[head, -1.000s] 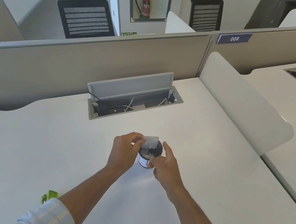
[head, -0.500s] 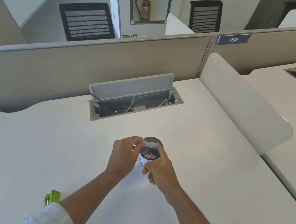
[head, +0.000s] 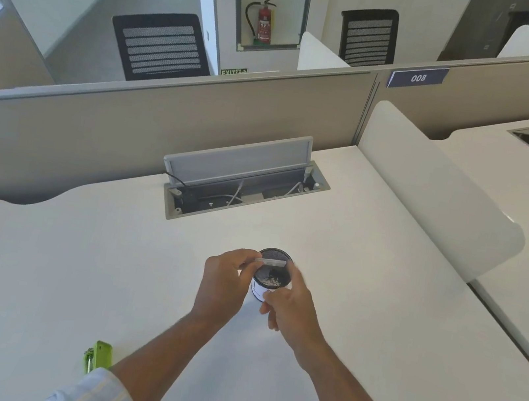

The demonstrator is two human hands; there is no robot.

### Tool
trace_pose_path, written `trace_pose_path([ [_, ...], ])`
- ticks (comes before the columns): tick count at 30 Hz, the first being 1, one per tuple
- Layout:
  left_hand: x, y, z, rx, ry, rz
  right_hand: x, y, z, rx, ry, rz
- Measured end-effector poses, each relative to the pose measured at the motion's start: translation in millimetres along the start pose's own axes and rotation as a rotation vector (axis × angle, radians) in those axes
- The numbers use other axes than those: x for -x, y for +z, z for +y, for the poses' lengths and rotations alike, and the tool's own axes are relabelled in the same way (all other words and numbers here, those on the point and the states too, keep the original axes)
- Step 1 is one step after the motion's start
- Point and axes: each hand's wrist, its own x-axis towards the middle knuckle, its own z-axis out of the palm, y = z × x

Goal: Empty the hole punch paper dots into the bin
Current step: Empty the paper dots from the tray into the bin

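A small round black bin (head: 276, 257) with a white label stands on the white desk (head: 364, 285), and paper dots (head: 271, 281) lie inside it. My left hand (head: 226, 281) pinches a thin clear plastic dot tray (head: 271, 262) by its left end, holding it edge-on across the bin's mouth. My right hand (head: 293, 305) is against the bin's near right side, thumb on the label and forefinger along the rim; it is slightly blurred. The green hole punch (head: 99, 356) lies on the desk at the lower left, by my left sleeve.
An open cable box (head: 244, 190) with its grey lid raised is sunk into the desk behind the bin. A beige partition (head: 128, 130) runs along the back. A white curved divider (head: 431, 185) stands on the right. The desk's front edge drops off at the lower right.
The clear tray has turned from a tilted, face-up pose to edge-on across the bin's mouth. My right hand has closed in against the bin's side. The bin stays put.
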Motion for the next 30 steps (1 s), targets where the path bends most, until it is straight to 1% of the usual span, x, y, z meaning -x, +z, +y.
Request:
trace_pose_path([
  [2, 0.3, -0.5, -0.6, 0.012, -0.001, 0.012, 1.8, 1.3, -1.8, 0.024, 0.002, -0.032],
  [6, -0.6, -0.7, -2.8, -0.005, 0.026, 0.045, 1.2, 1.2, 2.8, -0.031, 0.024, 0.096],
  [7, -0.4, -0.2, -2.7, 0.002, 0.022, 0.04, 1.6, 0.9, 1.2, -0.037, 0.014, 0.09],
  [10, 1.1, 1.9, -1.9, 0.03, -0.014, 0.012, 1.6, 3.0, -2.8, -0.017, -0.007, -0.015],
  [11, 1.3, 2.4, -1.7, 0.038, -0.023, 0.017, 2.0, 3.5, -1.3, -0.023, -0.002, -0.005],
  [14, 1.8, 2.1, -0.9, 0.032, -0.02, 0.037, -0.3, 4.2, 6.9, -0.037, 0.032, 0.126],
  [15, 2.3, 1.9, 0.5, 0.028, -0.018, 0.039, -0.5, 3.7, 8.0, -0.024, 0.038, 0.146],
  [16, 3.1, 1.7, 1.7, 0.029, -0.02, 0.036, -1.2, 3.3, 8.1, -0.016, 0.033, 0.138],
  [19, 4.9, 0.8, 4.2, 0.04, -0.037, 0.037, -2.5, 2.5, 1.6, 0.009, 0.004, 0.013],
  [22, 3.8, -1.4, 6.5, 0.057, -0.053, 0.059, -3.1, -0.3, -1.5, -0.013, 0.002, 0.043],
  [30, -0.1, -11.6, 7.2, 0.164, -0.24, 0.075, 3.1, -1.7, 4.7, -0.031, 0.013, 0.107],
])
